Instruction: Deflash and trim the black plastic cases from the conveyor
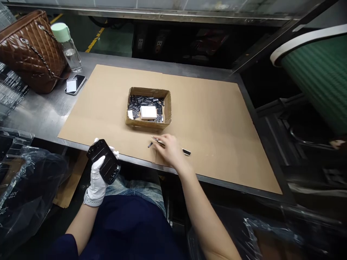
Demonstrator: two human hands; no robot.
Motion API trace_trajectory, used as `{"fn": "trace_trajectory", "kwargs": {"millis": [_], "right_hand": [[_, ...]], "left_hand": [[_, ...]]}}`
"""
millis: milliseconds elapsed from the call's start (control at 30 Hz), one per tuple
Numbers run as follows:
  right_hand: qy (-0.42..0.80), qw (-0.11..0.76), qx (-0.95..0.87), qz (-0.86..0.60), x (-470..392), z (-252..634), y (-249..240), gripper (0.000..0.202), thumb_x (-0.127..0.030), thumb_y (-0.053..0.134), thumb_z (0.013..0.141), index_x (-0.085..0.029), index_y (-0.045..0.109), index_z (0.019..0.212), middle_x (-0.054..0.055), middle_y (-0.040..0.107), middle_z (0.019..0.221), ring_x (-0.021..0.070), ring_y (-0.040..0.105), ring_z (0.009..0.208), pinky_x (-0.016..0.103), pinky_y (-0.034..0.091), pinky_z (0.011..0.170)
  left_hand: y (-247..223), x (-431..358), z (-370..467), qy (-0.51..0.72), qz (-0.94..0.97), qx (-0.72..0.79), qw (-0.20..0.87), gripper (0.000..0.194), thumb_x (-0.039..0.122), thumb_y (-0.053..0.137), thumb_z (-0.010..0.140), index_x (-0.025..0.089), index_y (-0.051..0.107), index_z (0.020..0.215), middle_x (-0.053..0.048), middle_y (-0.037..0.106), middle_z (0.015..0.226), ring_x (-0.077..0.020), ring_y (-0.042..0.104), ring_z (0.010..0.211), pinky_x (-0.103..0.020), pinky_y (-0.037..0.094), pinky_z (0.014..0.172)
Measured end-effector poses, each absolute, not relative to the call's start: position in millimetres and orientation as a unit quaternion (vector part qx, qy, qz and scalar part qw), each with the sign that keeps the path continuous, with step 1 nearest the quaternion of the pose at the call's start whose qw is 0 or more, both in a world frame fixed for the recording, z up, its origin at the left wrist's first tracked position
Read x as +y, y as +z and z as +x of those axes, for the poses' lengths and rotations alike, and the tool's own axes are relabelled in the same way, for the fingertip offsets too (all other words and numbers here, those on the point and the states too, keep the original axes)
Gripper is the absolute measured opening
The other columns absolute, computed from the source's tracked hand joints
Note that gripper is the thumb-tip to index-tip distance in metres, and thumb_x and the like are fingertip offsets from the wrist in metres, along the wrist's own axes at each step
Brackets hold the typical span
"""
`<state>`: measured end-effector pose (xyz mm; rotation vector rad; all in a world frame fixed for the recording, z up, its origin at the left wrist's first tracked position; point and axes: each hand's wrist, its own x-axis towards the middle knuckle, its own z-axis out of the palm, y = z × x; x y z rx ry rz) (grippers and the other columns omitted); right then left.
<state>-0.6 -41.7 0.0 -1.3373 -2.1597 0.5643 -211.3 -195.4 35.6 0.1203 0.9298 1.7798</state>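
My left hand (97,182), in a white glove, is closed around a black plastic tray-like part (104,160), tilted above my lap at the table's front edge. Its recessed side with ridges faces up. My bare right hand (169,148) rests low over the cardboard, fingers pinched on a slim metal-tipped tool (159,142), perhaps tweezers. Just left of its tip lies a small black strip (150,144). A dark end piece (186,152) shows beyond my hand; whether it belongs to the tool I cannot tell.
An open carton (149,125) with many small black strips and a white block (148,112) stands on the cardboard sheet (211,119). At the left are a phone (78,85), a water bottle (72,56) and a brown quilted bag (35,50). Plastic-wrapped bins (29,180) stand lower left.
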Motion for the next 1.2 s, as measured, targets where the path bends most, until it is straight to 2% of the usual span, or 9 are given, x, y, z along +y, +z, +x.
{"fn": "trace_trajectory", "kwargs": {"millis": [167,267,467,533,667,767,833,967,1200], "right_hand": [[0.162,0.248,-0.854,-0.428,-57,-13,-15,0.022,-0.032,0.054,0.089,-0.020,0.066,0.075,0.009,0.062,0.079,0.0245,0.056,0.081,0.041,0.043,0.076],[0.152,0.263,-0.882,-0.361,-56,-22,-3,0.020,-0.029,0.052,0.091,-0.020,0.062,0.076,0.005,0.066,0.079,0.0198,0.059,0.077,0.037,0.045,0.077],[0.011,0.504,-0.767,-0.398,-24,-34,51,0.015,-0.028,0.045,0.095,-0.023,0.059,0.098,0.007,0.068,0.096,0.0216,0.064,0.096,0.048,0.045,0.095],[-0.017,0.517,-0.738,-0.433,-16,-32,58,0.017,-0.030,0.048,0.093,-0.023,0.060,0.105,0.009,0.066,0.107,0.0248,0.061,0.107,0.053,0.044,0.097],[0.113,0.349,-0.871,-0.326,-42,-18,27,0.033,-0.034,0.049,0.093,-0.021,0.055,0.123,0.011,0.065,0.120,0.0227,0.058,0.117,0.044,0.049,0.098],[0.132,0.133,-0.931,-0.312,-77,-7,-12,0.057,-0.049,0.055,0.087,-0.022,0.045,0.137,0.012,0.049,0.141,0.0295,0.042,0.133,0.054,0.038,0.106],[0.118,0.055,-0.934,-0.332,-92,-3,-29,0.064,-0.050,0.055,0.087,-0.022,0.038,0.142,0.012,0.039,0.148,0.0306,0.033,0.138,0.057,0.032,0.109],[0.098,0.033,-0.940,-0.326,-104,-3,-36,0.054,-0.040,0.046,0.094,-0.022,0.036,0.144,0.010,0.038,0.148,0.0264,0.032,0.139,0.053,0.033,0.109],[0.139,0.130,-0.927,-0.323,-117,4,-29,0.040,-0.033,0.042,0.096,-0.026,0.049,0.134,0.010,0.053,0.138,0.0260,0.046,0.130,0.052,0.041,0.104]], "left_hand": [[41,-194,-212,0.739,0.050,0.379,0.555,0.055,0.025,0.056,0.083,0.031,0.043,0.136,-0.006,0.068,0.105,-0.0214,0.068,0.092,-0.040,0.054,0.090],[39,-191,-216,0.743,0.013,0.364,0.562,0.051,0.026,0.058,0.081,0.029,0.049,0.132,-0.006,0.068,0.104,-0.0209,0.068,0.091,-0.040,0.054,0.090],[27,-185,-219,0.728,-0.050,0.330,0.599,0.035,0.029,0.062,0.077,0.010,0.066,0.106,-0.011,0.070,0.099,-0.0246,0.068,0.091,-0.040,0.055,0.090],[27,-184,-220,0.725,-0.050,0.316,0.609,0.035,0.031,0.063,0.076,0.009,0.067,0.104,-0.011,0.071,0.099,-0.0248,0.067,0.091,-0.039,0.055,0.090],[29,-178,-227,0.730,-0.041,0.321,0.602,0.037,0.033,0.063,0.075,0.009,0.067,0.104,-0.011,0.071,0.100,-0.0261,0.067,0.093,-0.040,0.055,0.090],[27,-168,-233,0.729,-0.027,0.318,0.606,0.039,0.034,0.063,0.076,0.009,0.066,0.104,-0.011,0.071,0.098,-0.0253,0.067,0.091,-0.039,0.055,0.088],[25,-160,-234,0.723,-0.025,0.309,0.618,0.039,0.034,0.063,0.076,0.008,0.066,0.104,-0.011,0.071,0.097,-0.0243,0.067,0.090,-0.038,0.055,0.087],[24,-149,-231,0.711,-0.036,0.312,0.630,0.039,0.033,0.061,0.076,0.007,0.065,0.105,-0.012,0.071,0.098,-0.0250,0.067,0.091,-0.039,0.055,0.087],[13,-153,-233,0.708,-0.033,0.294,0.641,0.038,0.033,0.059,0.080,0.007,0.065,0.107,-0.011,0.071,0.100,-0.0240,0.067,0.091,-0.039,0.055,0.088]]}}
